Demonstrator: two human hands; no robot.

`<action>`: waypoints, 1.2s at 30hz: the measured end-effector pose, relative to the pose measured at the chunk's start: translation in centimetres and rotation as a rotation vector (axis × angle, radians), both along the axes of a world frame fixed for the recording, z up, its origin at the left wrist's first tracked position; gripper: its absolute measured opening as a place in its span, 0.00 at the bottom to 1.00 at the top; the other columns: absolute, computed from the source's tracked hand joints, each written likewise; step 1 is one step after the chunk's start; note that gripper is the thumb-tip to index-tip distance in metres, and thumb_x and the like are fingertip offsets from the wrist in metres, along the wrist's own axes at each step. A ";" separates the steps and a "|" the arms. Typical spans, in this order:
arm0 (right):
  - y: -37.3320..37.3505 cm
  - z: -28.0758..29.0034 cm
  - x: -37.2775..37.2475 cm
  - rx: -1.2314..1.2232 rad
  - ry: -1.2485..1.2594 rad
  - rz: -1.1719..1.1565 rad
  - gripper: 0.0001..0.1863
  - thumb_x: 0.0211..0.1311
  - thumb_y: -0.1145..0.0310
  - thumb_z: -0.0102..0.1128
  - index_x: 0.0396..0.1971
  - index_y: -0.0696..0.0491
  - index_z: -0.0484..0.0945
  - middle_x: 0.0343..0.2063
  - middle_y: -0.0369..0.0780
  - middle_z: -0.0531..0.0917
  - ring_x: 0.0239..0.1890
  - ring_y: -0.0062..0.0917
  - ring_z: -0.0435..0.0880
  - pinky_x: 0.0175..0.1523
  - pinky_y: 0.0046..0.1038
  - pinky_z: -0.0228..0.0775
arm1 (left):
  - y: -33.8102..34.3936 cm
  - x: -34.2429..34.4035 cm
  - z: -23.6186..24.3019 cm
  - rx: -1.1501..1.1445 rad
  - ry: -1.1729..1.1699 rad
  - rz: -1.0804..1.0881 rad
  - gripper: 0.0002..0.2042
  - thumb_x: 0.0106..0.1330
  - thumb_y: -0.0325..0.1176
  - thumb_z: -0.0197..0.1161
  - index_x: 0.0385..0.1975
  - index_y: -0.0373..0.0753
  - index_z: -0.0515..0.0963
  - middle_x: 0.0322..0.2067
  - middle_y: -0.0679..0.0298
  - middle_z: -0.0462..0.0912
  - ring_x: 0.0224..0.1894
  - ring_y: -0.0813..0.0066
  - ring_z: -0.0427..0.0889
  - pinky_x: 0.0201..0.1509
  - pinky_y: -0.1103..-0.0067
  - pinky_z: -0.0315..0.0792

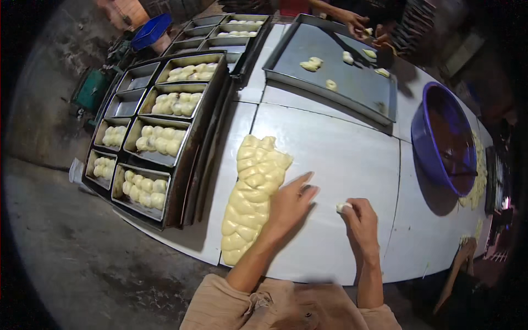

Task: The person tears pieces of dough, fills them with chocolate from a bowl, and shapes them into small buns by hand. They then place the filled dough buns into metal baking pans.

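Observation:
A large mass of pale yellow dough pieces (247, 201), pressed together in rows, lies on the white table in front of me. Just right of it, my left hand (290, 204) hovers over the tabletop with its fingers stretched out and nothing held. Between the thumb and fingers of my right hand (361, 219) is a small dough piece (343, 207), partly hidden by the fingertips. A gap of bare tabletop separates the two hands.
Black-framed loaf pans (184, 129) on the left hold rows of dough balls. A shallow metal tray (294, 47) carries several dough pieces, with a co-worker's hand (355, 21) above it. A purple basin (416, 129) with brown contents stands right; another person's hand (466, 250) is beyond.

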State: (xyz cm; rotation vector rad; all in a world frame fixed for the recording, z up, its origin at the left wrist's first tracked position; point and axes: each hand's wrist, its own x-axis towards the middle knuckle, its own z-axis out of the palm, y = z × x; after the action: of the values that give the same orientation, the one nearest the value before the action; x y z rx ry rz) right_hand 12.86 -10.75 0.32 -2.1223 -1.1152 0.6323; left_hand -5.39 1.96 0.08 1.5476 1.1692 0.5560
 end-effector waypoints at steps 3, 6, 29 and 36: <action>3.2 2.0 -0.8 0.096 0.032 -0.087 0.17 0.62 0.65 0.64 0.47 0.59 0.80 0.43 0.47 0.83 0.44 0.37 0.83 0.51 0.34 0.76 | 3.4 -4.6 -0.3 0.155 0.059 0.291 0.21 0.64 0.37 0.68 0.56 0.36 0.79 0.42 0.53 0.86 0.37 0.65 0.85 0.42 0.74 0.77; 8.6 1.3 -0.8 0.178 -0.075 0.159 0.15 0.63 0.67 0.64 0.47 0.58 0.81 0.43 0.46 0.83 0.43 0.37 0.84 0.51 0.34 0.77 | 7.4 -8.4 -0.7 0.403 0.311 0.336 0.19 0.63 0.36 0.68 0.53 0.37 0.80 0.45 0.55 0.84 0.41 0.63 0.85 0.46 0.73 0.76; 29.9 0.3 -7.8 -0.121 0.422 1.037 0.29 0.50 0.65 0.65 0.57 0.50 0.76 0.32 0.34 0.75 0.37 0.19 0.73 0.40 0.24 0.66 | 12.7 -9.7 -1.5 0.071 0.050 0.255 0.16 0.60 0.39 0.67 0.46 0.39 0.82 0.35 0.53 0.86 0.36 0.61 0.86 0.42 0.71 0.76; 30.0 0.9 -8.1 -0.140 0.155 1.161 0.20 0.51 0.63 0.65 0.45 0.55 0.83 0.37 0.45 0.87 0.39 0.35 0.86 0.47 0.34 0.75 | 12.6 -9.6 -1.1 0.143 0.055 0.296 0.16 0.59 0.34 0.68 0.45 0.37 0.74 0.34 0.52 0.87 0.36 0.57 0.86 0.43 0.67 0.75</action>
State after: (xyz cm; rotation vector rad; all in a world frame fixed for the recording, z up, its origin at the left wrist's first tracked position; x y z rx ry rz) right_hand 4.77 19.23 1.17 -1.2998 -2.2169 1.3645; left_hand -15.02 14.56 -1.06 1.5263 1.4392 0.8126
